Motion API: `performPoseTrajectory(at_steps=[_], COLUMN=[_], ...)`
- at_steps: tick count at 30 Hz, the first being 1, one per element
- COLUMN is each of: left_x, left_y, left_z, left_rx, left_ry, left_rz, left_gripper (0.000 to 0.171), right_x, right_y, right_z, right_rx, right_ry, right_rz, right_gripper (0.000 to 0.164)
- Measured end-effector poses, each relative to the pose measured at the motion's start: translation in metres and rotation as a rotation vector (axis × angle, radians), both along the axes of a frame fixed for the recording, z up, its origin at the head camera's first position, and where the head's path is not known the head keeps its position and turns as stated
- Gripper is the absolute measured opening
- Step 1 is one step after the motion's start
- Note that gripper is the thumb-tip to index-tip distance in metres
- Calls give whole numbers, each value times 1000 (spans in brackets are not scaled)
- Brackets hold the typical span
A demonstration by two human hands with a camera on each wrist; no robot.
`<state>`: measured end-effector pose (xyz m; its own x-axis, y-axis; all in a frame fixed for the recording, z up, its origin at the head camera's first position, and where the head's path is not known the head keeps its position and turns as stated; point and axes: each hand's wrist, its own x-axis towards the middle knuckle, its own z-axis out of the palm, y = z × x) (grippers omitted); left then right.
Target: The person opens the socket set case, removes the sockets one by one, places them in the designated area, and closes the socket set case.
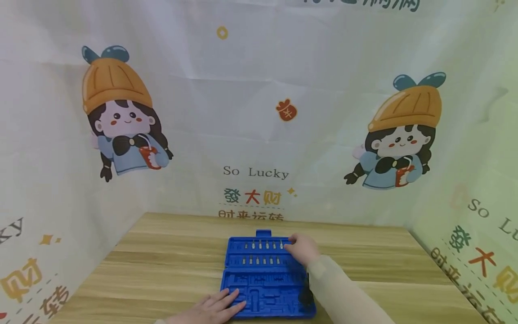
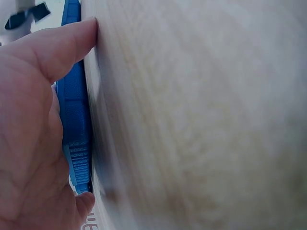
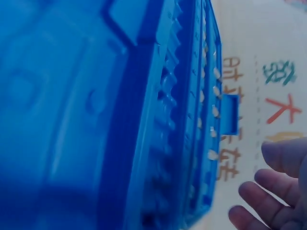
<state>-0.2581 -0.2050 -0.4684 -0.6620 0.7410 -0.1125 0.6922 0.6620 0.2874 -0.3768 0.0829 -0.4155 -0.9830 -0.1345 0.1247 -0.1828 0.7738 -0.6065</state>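
An open blue plastic case (image 1: 259, 311) lies on the table, its hinged halves spread flat. Two rows of small metal bits (image 1: 260, 245) stand in its far half; the near half shows bare moulded slots. My left hand (image 1: 212, 308) rests on the case's near left corner with fingers fairly straight. In the left wrist view, the blue case's side (image 2: 76, 110) shows beyond that hand. At the far right corner, my right hand (image 1: 304, 249) is beside the end of the back row of bits. Its fingers (image 3: 254, 194) are spread and loosely bent, with nothing visible between them.
The wood-grain table (image 1: 162, 252) extends around the case. A printed cloth backdrop (image 1: 194, 135) rises behind the table and along both sides. A blue latch tab (image 1: 263, 233) sticks out from the case's far edge. A dark device (image 1: 306, 295) is at my right wrist.
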Motion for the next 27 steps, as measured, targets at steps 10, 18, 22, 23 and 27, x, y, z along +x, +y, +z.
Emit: performPoseTrajectory(at_steps=[10,18,22,23,27], left_x=[-2,4,7,8,10], left_y=[2,1,2,2,0], left_z=[-23,-60,-63,-63,-60], left_rx=[40,159,164,158,146], left_ry=[162,747,820,834,909], left_rz=[-53,-128,-99,-91,-87], left_gripper=[60,60,65,65,65], right_x=[-20,-31,-34,-35,-34], right_y=[-11,-8,-6,-6,-9], right_z=[-31,-52,-54,-54,-50], right_rx=[-274,-379,-395,-404,-434], right_ry=[-100,-120,-146,-155,-170], right_rz=[-119,-180,-178,-177,-184], right_gripper=[30,27,27,27,25])
